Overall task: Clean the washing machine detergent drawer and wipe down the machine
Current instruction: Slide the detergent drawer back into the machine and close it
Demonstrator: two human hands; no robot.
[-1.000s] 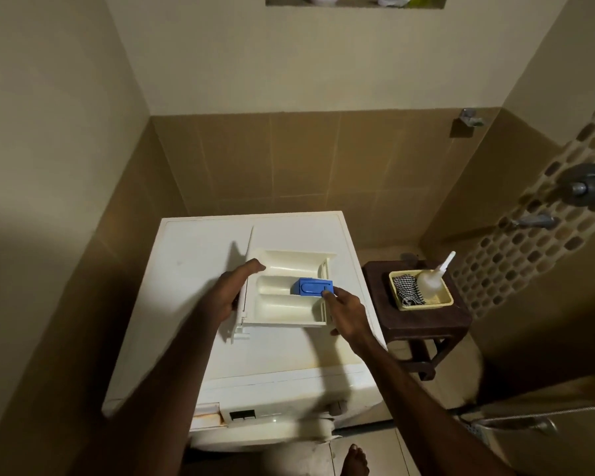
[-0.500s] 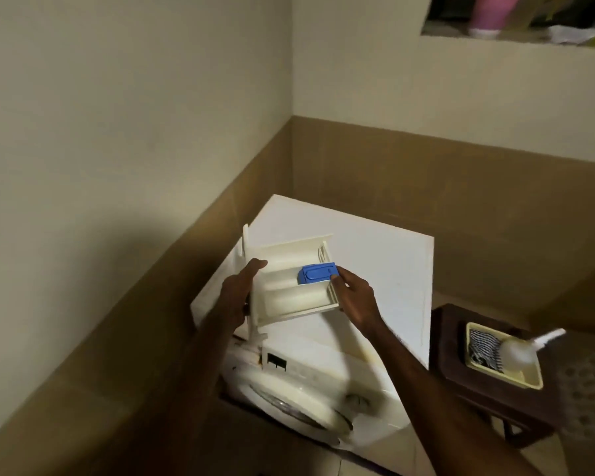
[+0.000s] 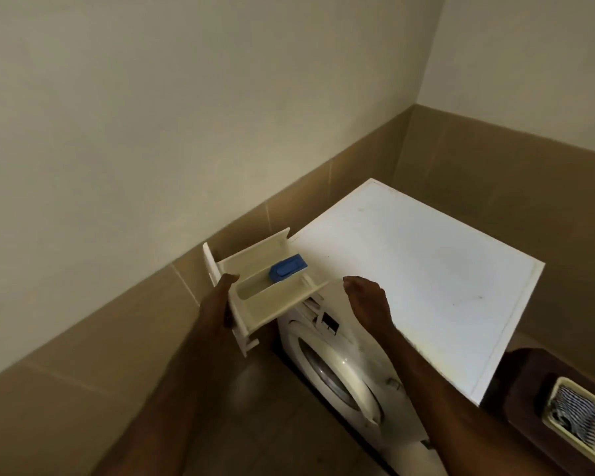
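Note:
The cream detergent drawer (image 3: 272,300) is off the machine and held in the air beside its top left front corner, tilted. A blue insert (image 3: 288,266) sits in its far compartment. My left hand (image 3: 217,304) grips the drawer at its front panel end. My right hand (image 3: 366,300) hovers just right of the drawer, loosely curled, apart from it and holding nothing. The white front-loading washing machine (image 3: 426,269) stands below, its round door (image 3: 337,376) shut. The drawer's slot on the machine is mostly hidden behind the drawer.
Tiled walls close in on the left and behind the machine. A dark wooden stool (image 3: 526,393) stands to the machine's right with a yellow tray (image 3: 560,431) holding a checked cloth (image 3: 576,410). Bare floor lies in front of the machine.
The drawer was lifted off the machine's top and carried to the left front corner. My right hand let go of it. The view swung left.

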